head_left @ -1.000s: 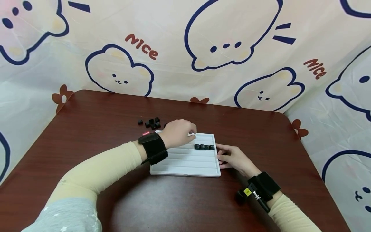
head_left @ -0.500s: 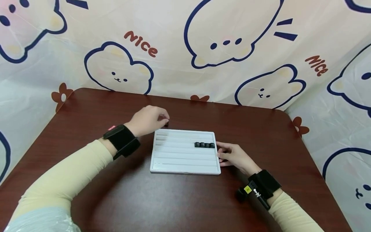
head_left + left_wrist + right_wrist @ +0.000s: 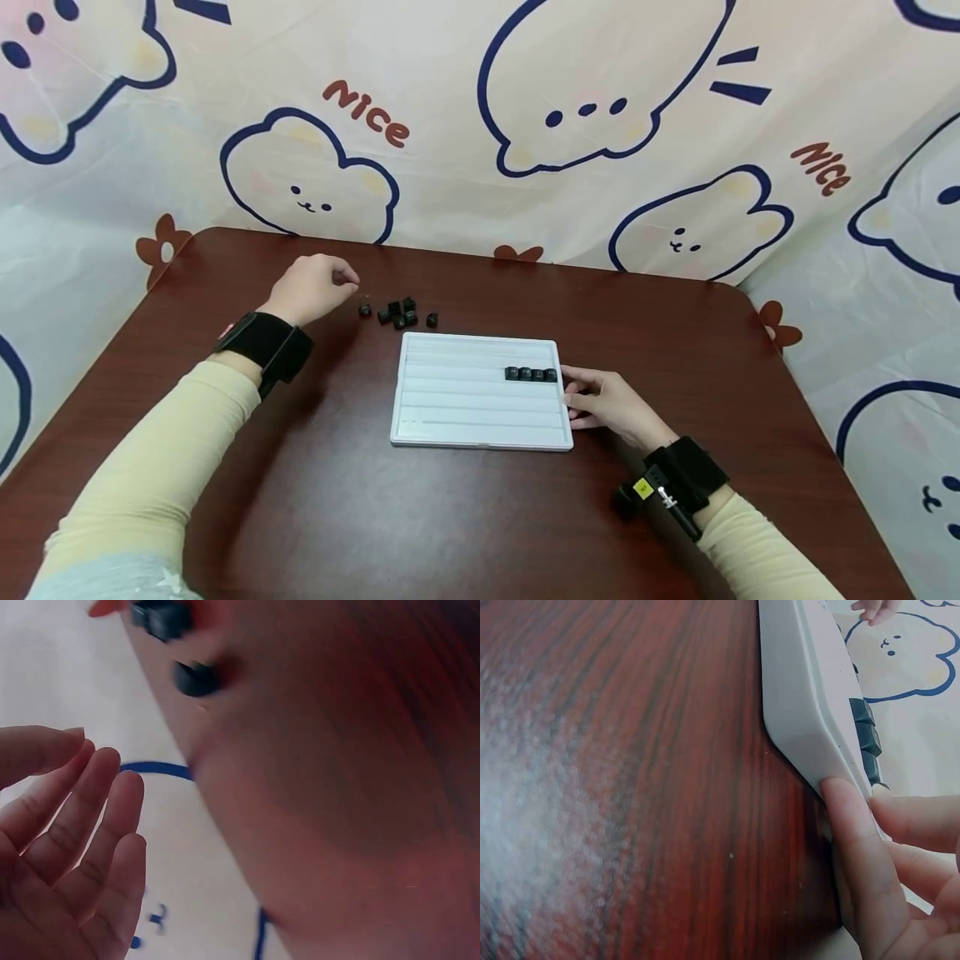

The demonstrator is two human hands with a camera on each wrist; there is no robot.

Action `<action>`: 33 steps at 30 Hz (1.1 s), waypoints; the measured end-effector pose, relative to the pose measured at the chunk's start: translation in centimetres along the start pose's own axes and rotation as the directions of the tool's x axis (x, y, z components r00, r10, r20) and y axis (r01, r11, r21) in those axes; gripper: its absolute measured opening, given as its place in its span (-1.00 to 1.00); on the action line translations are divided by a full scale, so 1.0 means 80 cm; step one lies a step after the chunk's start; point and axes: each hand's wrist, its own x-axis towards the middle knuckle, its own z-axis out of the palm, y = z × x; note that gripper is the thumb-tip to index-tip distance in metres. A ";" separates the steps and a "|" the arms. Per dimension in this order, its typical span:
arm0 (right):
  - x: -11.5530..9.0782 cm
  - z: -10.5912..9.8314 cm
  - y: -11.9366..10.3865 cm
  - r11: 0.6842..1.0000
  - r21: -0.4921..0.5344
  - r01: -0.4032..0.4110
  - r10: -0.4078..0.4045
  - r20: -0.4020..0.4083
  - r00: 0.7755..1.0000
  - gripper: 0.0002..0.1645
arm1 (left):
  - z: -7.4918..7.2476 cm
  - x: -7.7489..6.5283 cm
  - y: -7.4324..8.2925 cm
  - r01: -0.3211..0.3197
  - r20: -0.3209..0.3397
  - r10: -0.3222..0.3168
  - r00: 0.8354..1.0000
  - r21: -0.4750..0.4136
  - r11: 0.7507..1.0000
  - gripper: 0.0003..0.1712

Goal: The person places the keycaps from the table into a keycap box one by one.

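In the head view a white ridged tray (image 3: 480,421) lies on the table. Along one of its ridges, at the right end, several black keycaps (image 3: 532,375) stand in a row. My right hand (image 3: 618,410) holds the tray's right edge; the right wrist view has one finger on the side wall (image 3: 799,727) and another at the rim. Beyond the tray's back left corner lie loose black keycaps (image 3: 399,315). Just left of them, my left hand (image 3: 311,287) hovers with its thumb near its forefinger. Nothing shows between its fingers (image 3: 124,799) in the left wrist view.
The dark wooden table (image 3: 465,517) runs back to a patterned cloth (image 3: 442,200), which also hangs at both sides. One loose keycap (image 3: 432,320) sits apart, close behind the tray. Another keycap (image 3: 365,310) lies apart at the group's left end.
My left hand has moved from above the tray, past the loose keycaps, to their left, uncovering them. My right hand stays at the tray's edge. The row on the tray looks the same.
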 end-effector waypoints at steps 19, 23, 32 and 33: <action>0.000 0.002 -0.001 1.000 -0.004 -0.014 0.014 -0.019 1.000 -0.29 | 0.033 0.015 -0.009 0.108 0.068 -0.108 0.992 0.016 0.994 -0.72; 0.000 0.002 0.000 1.000 -0.005 -0.009 0.009 -0.015 1.000 -0.29 | 0.035 0.015 -0.011 0.113 0.071 -0.114 0.991 0.017 0.993 -0.71; 0.000 0.001 0.000 1.000 -0.002 -0.006 0.006 -0.016 1.000 -0.30 | 0.038 0.013 -0.012 0.099 0.069 -0.099 0.993 0.006 0.995 -0.74; 0.000 0.001 0.000 1.000 -0.001 -0.006 0.006 -0.018 1.000 -0.30 | 0.038 0.013 -0.012 0.094 0.070 -0.094 0.993 0.002 0.996 -0.75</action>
